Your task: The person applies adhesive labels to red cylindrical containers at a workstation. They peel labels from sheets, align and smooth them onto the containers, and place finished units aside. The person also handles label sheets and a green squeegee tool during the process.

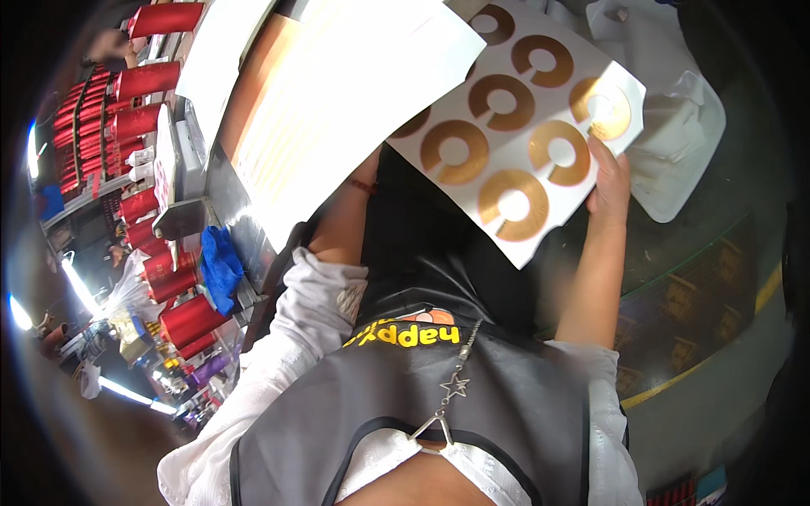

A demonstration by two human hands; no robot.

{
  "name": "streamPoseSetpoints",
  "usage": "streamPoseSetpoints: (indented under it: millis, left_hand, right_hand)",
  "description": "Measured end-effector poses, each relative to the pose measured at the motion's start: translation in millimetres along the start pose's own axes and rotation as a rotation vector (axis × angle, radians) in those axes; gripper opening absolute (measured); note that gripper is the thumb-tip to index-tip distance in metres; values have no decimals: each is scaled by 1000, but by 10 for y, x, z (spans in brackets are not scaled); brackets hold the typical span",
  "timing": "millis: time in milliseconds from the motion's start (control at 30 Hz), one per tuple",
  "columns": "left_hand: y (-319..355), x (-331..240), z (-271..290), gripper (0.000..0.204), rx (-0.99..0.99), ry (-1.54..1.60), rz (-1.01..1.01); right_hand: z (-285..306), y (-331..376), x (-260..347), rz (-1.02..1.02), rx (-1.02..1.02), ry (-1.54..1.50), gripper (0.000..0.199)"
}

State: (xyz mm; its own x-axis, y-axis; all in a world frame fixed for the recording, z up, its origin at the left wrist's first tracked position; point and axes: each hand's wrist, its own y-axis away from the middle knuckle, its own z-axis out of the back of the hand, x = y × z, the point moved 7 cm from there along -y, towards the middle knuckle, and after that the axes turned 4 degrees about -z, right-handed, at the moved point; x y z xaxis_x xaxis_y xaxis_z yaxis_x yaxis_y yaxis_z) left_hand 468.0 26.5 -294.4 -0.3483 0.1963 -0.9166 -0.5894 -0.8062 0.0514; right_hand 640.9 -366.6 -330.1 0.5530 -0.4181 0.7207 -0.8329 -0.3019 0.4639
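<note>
A white sheet (498, 143) printed with several gold ring shapes, each with a gap, is tilted in front of me. My right hand (612, 179) grips its right edge, thumb on top and fingers beneath. My left hand (372, 166) reaches in between this sheet and a large pale sheet (337, 110) lying on the work table to the left. Its fingers are hidden by the sheets, so its hold does not show. A dark reddish band (363, 185) circles the left wrist.
Red cylinders (190, 325) stand in a row along the left, near a bunched blue cloth (221, 268). White plastic sheeting on a pale tray (713, 126) lies at the far right. Below is a dark patterned floor mat (683, 295) with a yellow edge line.
</note>
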Motion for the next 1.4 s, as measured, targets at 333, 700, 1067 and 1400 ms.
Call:
streamPoseSetpoints:
  millis: [333, 700, 1067, 1400]
  left_hand:
    - [1420, -1100, -239, 30, 455, 569, 337]
    - [2093, -1705, 221, 65, 843, 929, 63]
    - [1860, -1675, 872, 39, 747, 630, -28]
    - [1890, -1599, 1762, 42, 627, 379, -164]
  right_hand:
    - [1204, 1140, 171, -137, -27, 79, 48]
    - [353, 1895, 1513, 281, 85, 222, 54]
    - [-2540, -571, 3337, 438, 100, 677, 37]
    - [-2776, -2402, 3450, 919, 1, 1955, 57]
